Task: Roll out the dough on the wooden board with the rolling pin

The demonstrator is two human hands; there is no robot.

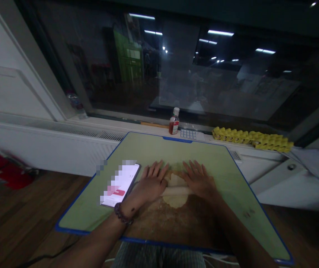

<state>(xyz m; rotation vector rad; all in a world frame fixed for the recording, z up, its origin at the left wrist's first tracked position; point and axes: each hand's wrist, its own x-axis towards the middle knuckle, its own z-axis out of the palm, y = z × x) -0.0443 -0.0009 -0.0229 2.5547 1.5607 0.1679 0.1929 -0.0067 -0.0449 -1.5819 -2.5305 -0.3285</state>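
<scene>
A pale rolling pin [177, 191] lies crosswise over a flat, irregular sheet of dough [175, 201]. My left hand [151, 183] rests on the pin's left end, palm down, with its fingers stretched forward and spread. On the pin's right end lies my right hand [201, 182], also palm down, fingers extended and apart. Both palms cover the ends of the pin. Under the dough is a brown wooden board [173, 225], dusted with flour in places. Left of my left hand, a phone [125, 182] with a lit, partly pixelated screen lies on the table.
The green tabletop [78, 210] has a blue rim. Behind it, the windowsill holds a small bottle of red liquid [174, 122], a blister pack [188, 134] and yellow egg cartons [251, 138]. Papers [312, 162] lie at right; a red object [5, 171] sits on the floor at left.
</scene>
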